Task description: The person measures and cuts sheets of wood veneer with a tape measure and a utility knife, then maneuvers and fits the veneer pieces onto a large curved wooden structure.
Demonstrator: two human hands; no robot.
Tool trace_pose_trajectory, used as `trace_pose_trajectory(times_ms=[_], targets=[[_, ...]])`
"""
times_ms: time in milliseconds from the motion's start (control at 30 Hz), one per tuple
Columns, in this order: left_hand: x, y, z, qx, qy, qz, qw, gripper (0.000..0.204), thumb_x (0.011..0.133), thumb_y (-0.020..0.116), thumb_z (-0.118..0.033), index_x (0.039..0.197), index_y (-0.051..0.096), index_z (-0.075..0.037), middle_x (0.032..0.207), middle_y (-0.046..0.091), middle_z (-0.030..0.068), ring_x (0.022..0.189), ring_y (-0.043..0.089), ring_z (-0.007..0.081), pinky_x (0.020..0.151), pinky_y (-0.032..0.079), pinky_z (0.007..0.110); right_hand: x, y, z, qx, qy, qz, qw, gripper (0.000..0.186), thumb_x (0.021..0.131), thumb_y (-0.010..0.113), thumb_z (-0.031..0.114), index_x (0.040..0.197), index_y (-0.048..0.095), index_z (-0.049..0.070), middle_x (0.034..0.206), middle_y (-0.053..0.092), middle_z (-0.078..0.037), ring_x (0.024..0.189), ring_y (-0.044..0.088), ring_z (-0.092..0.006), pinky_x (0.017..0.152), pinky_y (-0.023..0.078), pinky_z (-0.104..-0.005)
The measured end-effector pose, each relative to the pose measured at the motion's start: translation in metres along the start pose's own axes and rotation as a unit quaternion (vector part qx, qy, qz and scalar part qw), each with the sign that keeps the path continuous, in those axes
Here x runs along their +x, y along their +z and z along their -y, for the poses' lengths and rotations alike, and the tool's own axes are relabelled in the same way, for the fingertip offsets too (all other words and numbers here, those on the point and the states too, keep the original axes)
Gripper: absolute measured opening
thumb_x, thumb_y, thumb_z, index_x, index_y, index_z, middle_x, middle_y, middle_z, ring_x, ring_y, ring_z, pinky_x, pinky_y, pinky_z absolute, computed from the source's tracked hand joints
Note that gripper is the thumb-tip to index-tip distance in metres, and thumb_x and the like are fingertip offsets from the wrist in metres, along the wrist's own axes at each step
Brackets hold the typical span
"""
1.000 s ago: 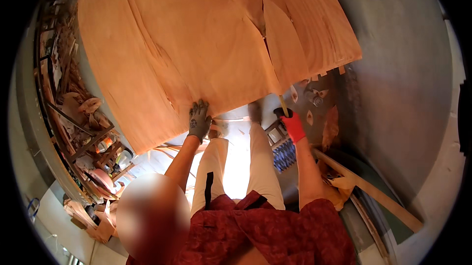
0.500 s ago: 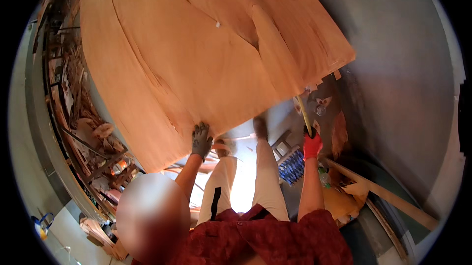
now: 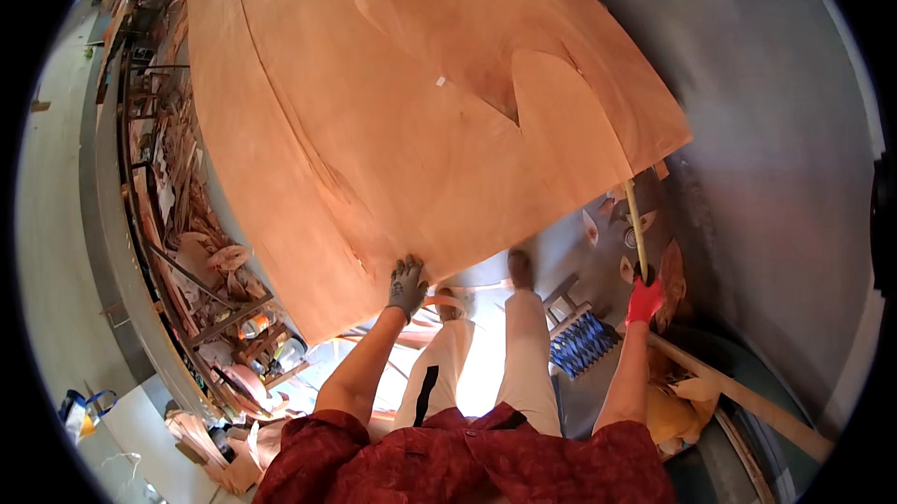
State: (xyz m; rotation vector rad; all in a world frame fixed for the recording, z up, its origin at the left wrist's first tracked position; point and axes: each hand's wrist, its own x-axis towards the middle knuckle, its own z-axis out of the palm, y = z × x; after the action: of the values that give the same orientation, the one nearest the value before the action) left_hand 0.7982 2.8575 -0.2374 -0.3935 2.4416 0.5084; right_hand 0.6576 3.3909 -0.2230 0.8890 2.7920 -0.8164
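Observation:
A large sheet of thin orange-brown wood veneer (image 3: 374,149) spreads out before me, with long splits and a raised, curved flap (image 3: 561,102) towards its right side. My left hand (image 3: 407,287), in a grey glove, lies on the sheet's near edge with fingers stretched out, holding nothing. To the right, my right hand (image 3: 645,298), in a red glove, is closed round the near end of a thin yellowish stick (image 3: 637,228). The stick's far end meets the sheet's near right edge, and whatever lies beyond is hidden by the veneer.
Broken veneer scraps (image 3: 187,224) fill a metal-framed rack on the left. Between my right arm and legs sits a blue patterned piece (image 3: 581,343). A wooden board (image 3: 747,392) and a yellow-brown bundle (image 3: 675,415) lie at lower right. Veneer pieces (image 3: 671,280) litter the grey floor.
The whole scene sits further right and lower in the picture. The veneer flap looks wider and rounder. A blurred round shape at lower left is gone. Both hands keep their places relative to the sheet.

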Motion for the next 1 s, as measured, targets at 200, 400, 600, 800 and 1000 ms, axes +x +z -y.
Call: trace_pose_trajectory(times_ms=[200,400,600,800,1000], targets=[[0.005,-0.007,-0.007,0.000,0.011,-0.001,1.000,0.058,0.086,0.063,-0.019,0.140,0.044,-0.007,0.152,0.030,0.0263,0.139,0.026,0.0490,0.114,0.026,0.050,0.111,-0.004,-0.014,-0.087,-0.131,-0.132,0.979,0.043,0.081,0.072,0.027,0.119,0.064,0.009,0.114,0.066,-0.019,0.100,0.064,-0.0388,0.085,0.051,-0.0465],[0.008,-0.011,0.001,-0.010,-0.014,0.045,0.999,0.064,0.085,0.064,-0.024,0.142,0.041,-0.007,0.153,0.028,0.0249,0.139,0.025,0.0493,0.115,0.024,0.050,0.175,-0.090,0.066,-0.027,-0.145,-0.102,0.984,0.033,0.085,0.068,0.018,0.115,0.066,0.006,0.100,0.070,-0.015,0.092,0.067,-0.0301,0.080,0.051,-0.0383],[0.015,-0.009,-0.003,-0.012,-0.024,0.065,0.998,0.065,0.085,0.064,-0.026,0.144,0.041,-0.009,0.155,0.027,0.0221,0.141,0.022,0.0476,0.116,0.022,0.050,0.101,-0.106,0.136,0.012,-0.129,0.036,0.991,0.032,0.081,0.067,0.014,0.112,0.065,0.004,0.096,0.069,-0.019,0.086,0.067,-0.0332,0.075,0.051,-0.0408],[0.019,-0.014,0.000,-0.025,-0.017,0.070,0.997,0.064,0.085,0.059,-0.029,0.143,0.042,-0.009,0.156,0.026,0.0209,0.142,0.021,0.0476,0.116,0.021,0.051,-0.074,0.033,0.142,0.177,-0.122,0.255,0.943,0.032,0.079,0.070,0.015,0.109,0.068,0.004,0.096,0.071,-0.017,0.088,0.069,-0.0275,0.077,0.053,-0.0379],[0.012,-0.016,0.002,-0.060,-0.009,0.064,0.996,0.066,0.084,0.058,-0.030,0.145,0.041,-0.010,0.156,0.026,0.0202,0.143,0.019,0.0470,0.118,0.018,0.049,-0.182,0.122,0.221,0.193,-0.123,0.361,0.904,0.021,0.080,0.069,0.015,0.100,0.069,0.009,0.087,0.069,-0.016,0.082,0.067,-0.0354,0.071,0.053,-0.0417]])
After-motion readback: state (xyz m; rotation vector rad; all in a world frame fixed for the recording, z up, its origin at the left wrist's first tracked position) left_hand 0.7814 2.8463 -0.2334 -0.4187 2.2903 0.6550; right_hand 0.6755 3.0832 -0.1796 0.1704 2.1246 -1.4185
